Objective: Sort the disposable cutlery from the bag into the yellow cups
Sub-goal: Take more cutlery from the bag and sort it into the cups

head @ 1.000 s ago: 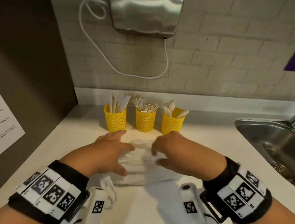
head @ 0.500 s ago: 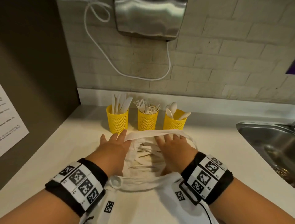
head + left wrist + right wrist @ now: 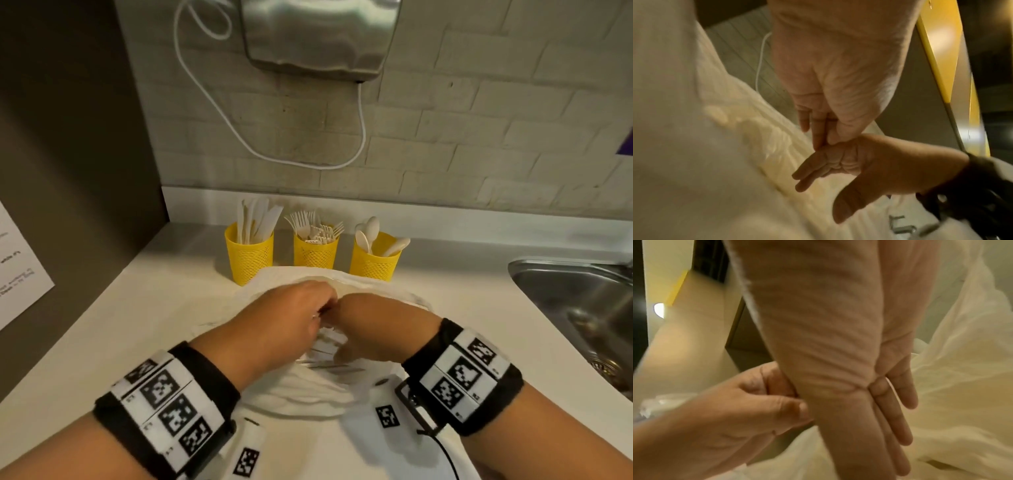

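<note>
Both hands are down in the mouth of the white bag (image 3: 308, 390), close enough to touch. The left hand (image 3: 291, 318) has its fingers bent in toward the thumb in the right wrist view, but what it pinches, if anything, cannot be told. The right hand (image 3: 373, 329) shows straight, relaxed fingers (image 3: 898, 395) held together, resting against the bag's thin wall and gripping nothing. Loose pale cutlery (image 3: 329, 349) lies between the two hands inside the bag; individual kinds are too blurred to name. The bag sits on the counter (image 3: 171, 308) toward its back edge, its far rim just in front of three yellow cups. The left cup (image 3: 249, 255) holds knives, the middle cup (image 3: 315, 253) forks, the right cup (image 3: 374, 262) spoons. A steel sink (image 3: 575, 308) occupies the counter's right side. Judgement: the step in hand is drawing pieces out for sorting. It would go best with one hand holding the mouth spread and the other taking a single kind by the handles, so tines do not snag the film, then dropping them handle-first. The light cups could tip if knocked.
</note>
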A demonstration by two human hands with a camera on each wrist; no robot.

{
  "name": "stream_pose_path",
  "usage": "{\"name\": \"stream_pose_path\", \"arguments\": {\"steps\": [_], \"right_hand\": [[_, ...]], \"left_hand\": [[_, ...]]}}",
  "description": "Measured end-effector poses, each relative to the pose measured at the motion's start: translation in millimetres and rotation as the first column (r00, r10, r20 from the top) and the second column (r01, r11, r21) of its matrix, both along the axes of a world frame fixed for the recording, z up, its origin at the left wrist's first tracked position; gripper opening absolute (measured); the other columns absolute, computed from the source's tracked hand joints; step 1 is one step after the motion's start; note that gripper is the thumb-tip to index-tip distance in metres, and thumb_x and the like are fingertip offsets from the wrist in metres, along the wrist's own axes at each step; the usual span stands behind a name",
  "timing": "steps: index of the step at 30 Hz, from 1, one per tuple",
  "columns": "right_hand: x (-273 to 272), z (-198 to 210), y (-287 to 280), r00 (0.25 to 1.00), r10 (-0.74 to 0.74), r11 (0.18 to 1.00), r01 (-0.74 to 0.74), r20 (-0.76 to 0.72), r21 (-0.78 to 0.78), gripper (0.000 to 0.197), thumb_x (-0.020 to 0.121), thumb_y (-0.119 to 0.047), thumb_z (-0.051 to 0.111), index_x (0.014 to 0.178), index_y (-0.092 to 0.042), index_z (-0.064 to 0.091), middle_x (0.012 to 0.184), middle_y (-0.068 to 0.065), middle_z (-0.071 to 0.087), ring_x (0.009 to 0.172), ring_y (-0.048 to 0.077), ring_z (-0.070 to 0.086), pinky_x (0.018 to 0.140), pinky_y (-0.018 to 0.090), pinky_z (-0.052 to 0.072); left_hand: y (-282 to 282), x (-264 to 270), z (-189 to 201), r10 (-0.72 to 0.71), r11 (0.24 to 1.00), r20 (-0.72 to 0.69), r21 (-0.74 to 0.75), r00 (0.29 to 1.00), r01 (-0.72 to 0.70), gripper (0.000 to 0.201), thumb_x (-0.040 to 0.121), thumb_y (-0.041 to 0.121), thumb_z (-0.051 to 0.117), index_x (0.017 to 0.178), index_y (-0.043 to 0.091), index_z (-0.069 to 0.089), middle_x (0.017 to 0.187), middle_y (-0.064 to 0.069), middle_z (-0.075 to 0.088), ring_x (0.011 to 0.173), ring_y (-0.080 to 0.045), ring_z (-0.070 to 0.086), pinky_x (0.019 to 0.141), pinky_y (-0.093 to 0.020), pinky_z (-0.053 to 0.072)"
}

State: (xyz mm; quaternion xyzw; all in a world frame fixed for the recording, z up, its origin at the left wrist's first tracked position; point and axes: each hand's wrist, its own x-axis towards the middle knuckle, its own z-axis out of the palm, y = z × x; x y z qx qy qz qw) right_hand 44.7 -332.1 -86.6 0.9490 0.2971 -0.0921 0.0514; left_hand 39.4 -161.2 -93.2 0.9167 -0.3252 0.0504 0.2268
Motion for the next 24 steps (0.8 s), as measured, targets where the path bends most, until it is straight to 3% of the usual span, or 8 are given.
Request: {"name": "stream_pose_path", "arguments": {"steps": [3, 5, 7, 11, 14, 18, 21, 24], "right_hand": [[16, -24, -11, 0.996, -0.07, 0.986, 0.061, -0.056, -0.152, 0.106, 0.068, -0.057, 0.077, 0.152, -0.033, 0.018, 0.159, -0.005, 0.022, 0.144, 0.026, 0.023, 0.113, 0.054, 0.029], [21, -33, -25, 0.983, -0.155, 0.979, 0.139, -0.1, -0.15, 0.115, 0.07, -0.058, 0.075, 0.155, -0.033, 0.001, 0.163, -0.004, 0.01, 0.146, 0.027, 0.023, 0.115, 0.05, 0.029], [23, -39, -36, 0.966, -0.211, 0.972, 0.191, -0.15, -0.134, 0.103, 0.079, -0.052, 0.07, 0.154, -0.027, 0.005, 0.156, 0.0, 0.031, 0.136, 0.024, 0.042, 0.11, 0.039, 0.038], [23, -37, -36, 0.944, -0.243, 0.969, 0.225, -0.221, -0.107, 0.076, 0.083, -0.038, 0.068, 0.144, -0.022, 0.027, 0.109, -0.006, 0.064, 0.099, 0.018, 0.062, 0.084, 0.03, 0.049], [24, -41, -35, 0.939, -0.27, 0.963, 0.257, -0.214, -0.084, 0.083, 0.076, -0.04, 0.073, 0.143, -0.023, 0.027, 0.088, -0.013, 0.06, 0.079, 0.011, 0.059, 0.073, 0.029, 0.05], [19, -26, -34, 0.97, -0.211, 0.972, 0.195, -0.117, -0.133, 0.113, 0.075, -0.044, 0.077, 0.155, -0.021, 0.001, 0.143, 0.005, 0.048, 0.125, 0.026, 0.052, 0.102, 0.038, 0.045], [9, -16, -14, 0.991, -0.129, 0.991, 0.13, -0.039, 0.029, 0.109, 0.072, -0.047, 0.079, 0.153, -0.018, 0.014, 0.142, 0.005, 0.049, 0.125, 0.026, 0.051, 0.101, 0.04, 0.045], [4, -33, 13, 0.993, -0.113, 0.992, 0.114, 0.022, -0.057, 0.109, 0.07, -0.053, 0.077, 0.15, -0.011, 0.016, 0.136, 0.009, 0.048, 0.12, 0.03, 0.051, 0.099, 0.043, 0.046]], "left_hand": [[12, 10, -28, 0.041, 0.955, -0.015, 0.296, 0.999, -0.035, 0.05, 0.084, 0.04, 0.064, 0.129, 0.036, 0.042, 0.133, 0.011, 0.054, 0.127, -0.017, 0.047, 0.106, -0.035, 0.035], [33, 19, -40, 0.094, 0.885, -0.051, 0.462, 0.994, -0.059, 0.089, 0.074, 0.057, 0.07, 0.146, 0.036, 0.023, 0.151, 0.009, 0.038, 0.141, -0.017, 0.032, 0.116, -0.04, 0.024], [53, 28, -44, 0.178, 0.864, -0.143, 0.496, 0.974, -0.086, 0.118, 0.063, 0.061, 0.075, 0.153, 0.036, 0.004, 0.16, 0.006, 0.026, 0.145, -0.019, 0.027, 0.118, -0.04, 0.026], [69, 43, -51, 0.304, 0.798, -0.32, 0.6, 0.897, -0.056, 0.128, 0.057, 0.06, 0.078, 0.149, 0.045, -0.008, 0.164, 0.004, 0.018, 0.147, -0.022, 0.026, 0.116, -0.046, 0.03], [68, 47, -58, 0.239, 0.879, -0.397, 0.476, 0.886, -0.023, 0.131, 0.047, 0.065, 0.082, 0.145, 0.056, -0.005, 0.161, 0.012, 0.022, 0.145, -0.018, 0.03, 0.114, -0.049, 0.033], [76, 48, -58, 0.172, 0.972, -0.553, 0.229, 0.815, -0.05, 0.137, 0.05, 0.049, 0.092, 0.149, 0.048, -0.002, 0.158, 0.014, 0.026, 0.139, -0.012, 0.034, 0.115, -0.036, 0.033], [74, 51, -62, 0.177, 0.981, -0.55, 0.161, 0.816, -0.104, 0.146, 0.052, 0.036, 0.092, 0.144, 0.054, -0.02, 0.158, 0.01, 0.028, 0.135, -0.016, 0.042, 0.107, -0.038, 0.045], [64, 52, -65, 0.131, 0.991, -0.541, 0.106, 0.831, -0.087, 0.152, 0.054, 0.03, 0.093, 0.132, 0.063, -0.034, 0.163, 0.008, 0.018, 0.143, -0.015, 0.032, 0.11, -0.039, 0.042]]}}
